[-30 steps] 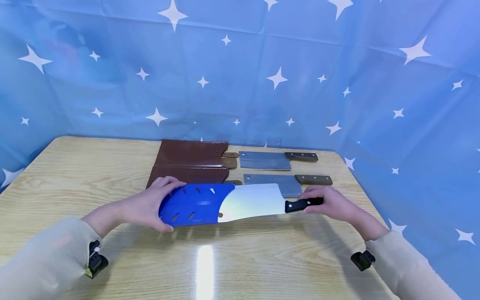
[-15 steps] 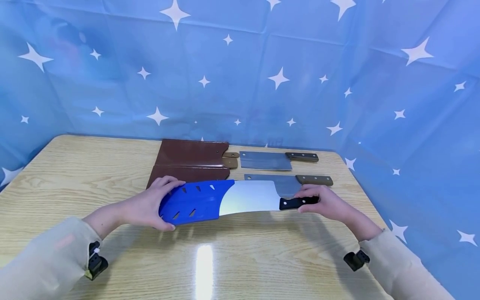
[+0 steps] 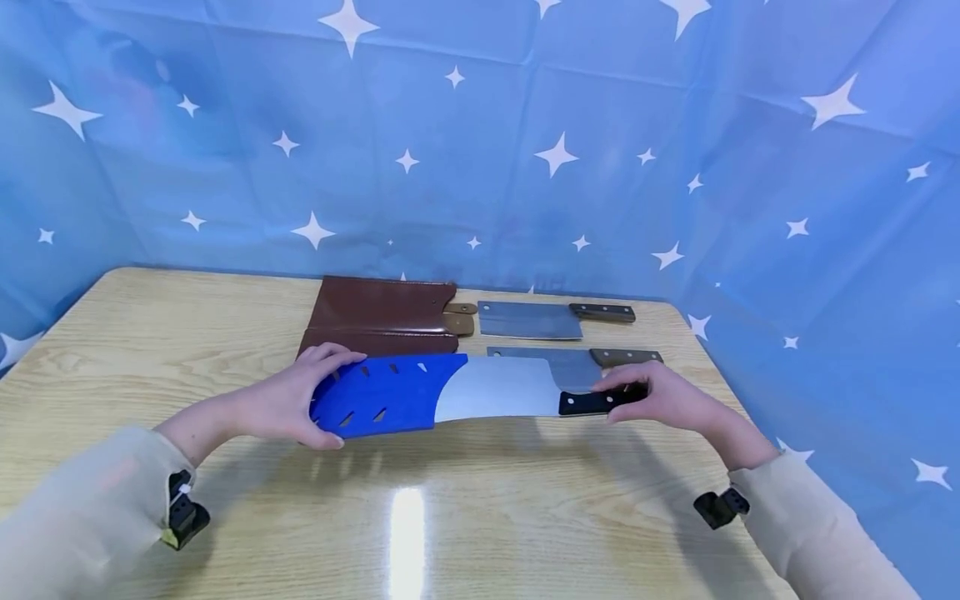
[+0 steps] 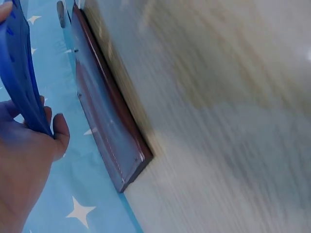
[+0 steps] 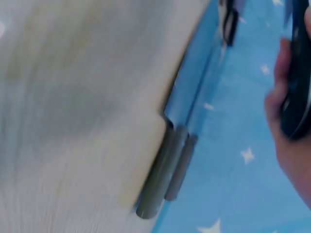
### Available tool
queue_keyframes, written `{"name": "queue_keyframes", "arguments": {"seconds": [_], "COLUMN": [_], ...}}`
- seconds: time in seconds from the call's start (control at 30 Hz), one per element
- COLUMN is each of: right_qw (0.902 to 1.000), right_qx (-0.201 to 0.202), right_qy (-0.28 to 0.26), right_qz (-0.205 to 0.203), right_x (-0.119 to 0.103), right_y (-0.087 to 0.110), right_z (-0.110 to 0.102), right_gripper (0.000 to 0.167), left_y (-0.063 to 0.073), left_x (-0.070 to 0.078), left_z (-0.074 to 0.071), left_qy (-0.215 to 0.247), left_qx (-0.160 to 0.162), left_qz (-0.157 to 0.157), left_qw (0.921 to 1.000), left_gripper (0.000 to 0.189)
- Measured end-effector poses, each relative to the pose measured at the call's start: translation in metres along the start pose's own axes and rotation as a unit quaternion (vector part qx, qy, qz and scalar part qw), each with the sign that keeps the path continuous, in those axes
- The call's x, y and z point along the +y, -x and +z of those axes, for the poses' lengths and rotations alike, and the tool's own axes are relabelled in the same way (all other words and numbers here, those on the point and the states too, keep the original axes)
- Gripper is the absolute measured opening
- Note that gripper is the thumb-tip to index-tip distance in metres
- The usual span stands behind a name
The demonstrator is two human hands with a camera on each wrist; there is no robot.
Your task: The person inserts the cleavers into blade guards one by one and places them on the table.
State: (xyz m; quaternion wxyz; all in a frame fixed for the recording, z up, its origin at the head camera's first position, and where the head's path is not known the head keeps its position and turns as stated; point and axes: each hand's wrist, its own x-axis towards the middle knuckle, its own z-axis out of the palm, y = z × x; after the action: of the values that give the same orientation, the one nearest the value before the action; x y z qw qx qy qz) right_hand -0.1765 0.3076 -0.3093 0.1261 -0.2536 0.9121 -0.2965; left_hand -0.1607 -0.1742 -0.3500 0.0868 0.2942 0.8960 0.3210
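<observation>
Above the table, my left hand (image 3: 288, 404) grips the closed end of a blue slotted knife sheath (image 3: 393, 393), thumb below and fingers over the top edge. A cleaver (image 3: 498, 388) with a bright blade sits partly inside the sheath, its front portion hidden. My right hand (image 3: 660, 398) pinches the black handle (image 3: 585, 403) of that cleaver between thumb and fingers. In the left wrist view the sheath (image 4: 22, 73) rests in the left hand's grip. The right wrist view shows the black handle (image 5: 297, 87) held at the right edge, blurred.
Behind the hands, two more cleavers lie on the wooden table (image 3: 480, 517): a far one (image 3: 528, 320) and a nearer one (image 3: 581, 367), partly covered by the held cleaver. Brown leather sheaths (image 3: 378, 307) with tan straps lie to their left. A blue star-patterned curtain (image 3: 480, 125) borders the table.
The cleaver has slid slightly farther left into the blue sheath, and the hole in its blade is now covered. Sheath and cleaver have risen a little in the head view.
</observation>
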Motion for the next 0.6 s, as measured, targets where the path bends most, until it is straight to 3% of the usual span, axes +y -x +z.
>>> {"name": "queue_keyframes", "arguments": {"seconds": [0.13, 0.3, 0.37, 0.6], "right_qw": [0.9944, 0.9739, 0.9707, 0.9783], "right_qx": [0.008, 0.029, 0.035, 0.029], "right_qy": [-0.102, -0.224, -0.237, -0.205], "right_qz": [-0.023, -0.024, -0.014, -0.004], "right_x": [0.009, 0.021, 0.022, 0.012], "right_y": [0.007, 0.007, 0.005, -0.007], "right_z": [-0.009, -0.004, -0.001, 0.01], "right_gripper": [0.03, 0.037, 0.036, 0.031], "left_y": [0.0, 0.002, 0.002, -0.004], "left_x": [0.0, 0.002, 0.003, 0.014], "left_z": [-0.004, -0.007, -0.007, 0.002], "left_qy": [0.019, 0.022, 0.014, -0.015], "left_qx": [-0.005, 0.002, 0.006, 0.009], "left_qz": [0.001, 0.011, 0.014, 0.002], "left_qw": [0.9998, 0.9997, 0.9998, 0.9998], "left_gripper": [0.093, 0.093, 0.093, 0.097]}}
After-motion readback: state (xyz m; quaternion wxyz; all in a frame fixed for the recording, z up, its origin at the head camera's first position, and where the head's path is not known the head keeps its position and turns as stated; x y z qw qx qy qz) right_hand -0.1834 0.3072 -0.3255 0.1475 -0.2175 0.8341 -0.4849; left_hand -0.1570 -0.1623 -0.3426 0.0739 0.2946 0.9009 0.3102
